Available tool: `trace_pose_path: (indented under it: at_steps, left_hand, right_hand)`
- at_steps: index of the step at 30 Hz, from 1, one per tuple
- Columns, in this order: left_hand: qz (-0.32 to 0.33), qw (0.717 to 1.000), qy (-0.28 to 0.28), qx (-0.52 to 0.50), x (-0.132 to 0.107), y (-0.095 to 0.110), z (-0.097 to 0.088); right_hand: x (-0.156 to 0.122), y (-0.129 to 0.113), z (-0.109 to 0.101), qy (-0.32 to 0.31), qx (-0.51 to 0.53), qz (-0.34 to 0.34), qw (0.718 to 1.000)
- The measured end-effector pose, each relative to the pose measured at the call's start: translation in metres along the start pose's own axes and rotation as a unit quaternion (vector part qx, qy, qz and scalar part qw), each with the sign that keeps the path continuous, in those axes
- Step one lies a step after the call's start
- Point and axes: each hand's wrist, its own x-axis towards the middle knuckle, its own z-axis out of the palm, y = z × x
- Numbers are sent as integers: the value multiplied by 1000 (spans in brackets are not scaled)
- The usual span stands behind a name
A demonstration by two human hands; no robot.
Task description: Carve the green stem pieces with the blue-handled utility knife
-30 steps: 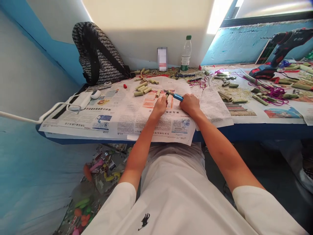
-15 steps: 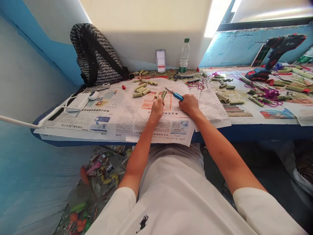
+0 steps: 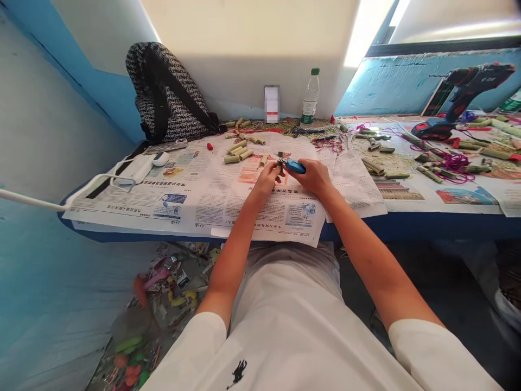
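My left hand pinches a short green stalk piece just above the newspaper that covers the blue table. My right hand grips a blue-handled cutter, its tip meeting the stalk piece. The two hands are close together at the middle of the sheet. Several more cut stalk pieces lie in a loose group beyond my left hand.
A patterned black bag leans at the back left, with a white mouse and a white cable beside it. A water bottle stands at the wall. Right: a red-black drill, purple cord, more stalks. Rubbish lies on the floor.
My right hand has swung the cutter down and left, from pointing away to meeting the stalk piece in my left hand. The hands have drawn together.
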Motion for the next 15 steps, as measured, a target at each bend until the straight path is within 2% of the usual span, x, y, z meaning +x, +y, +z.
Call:
trace_pose_path:
  at_steps: [6, 11, 15]
  left_hand:
    - [7, 999, 17, 26, -5, 5, 2]
    - [10, 999, 40, 18, -3, 6, 3]
    - [3, 1000, 27, 14, -7, 11, 3]
  right_hand:
    - [0, 0, -1, -26, -8, -28, 999]
    - [1, 1, 0, -30, -25, -10, 999]
    - [0, 1, 0, -40, -29, -1, 999]
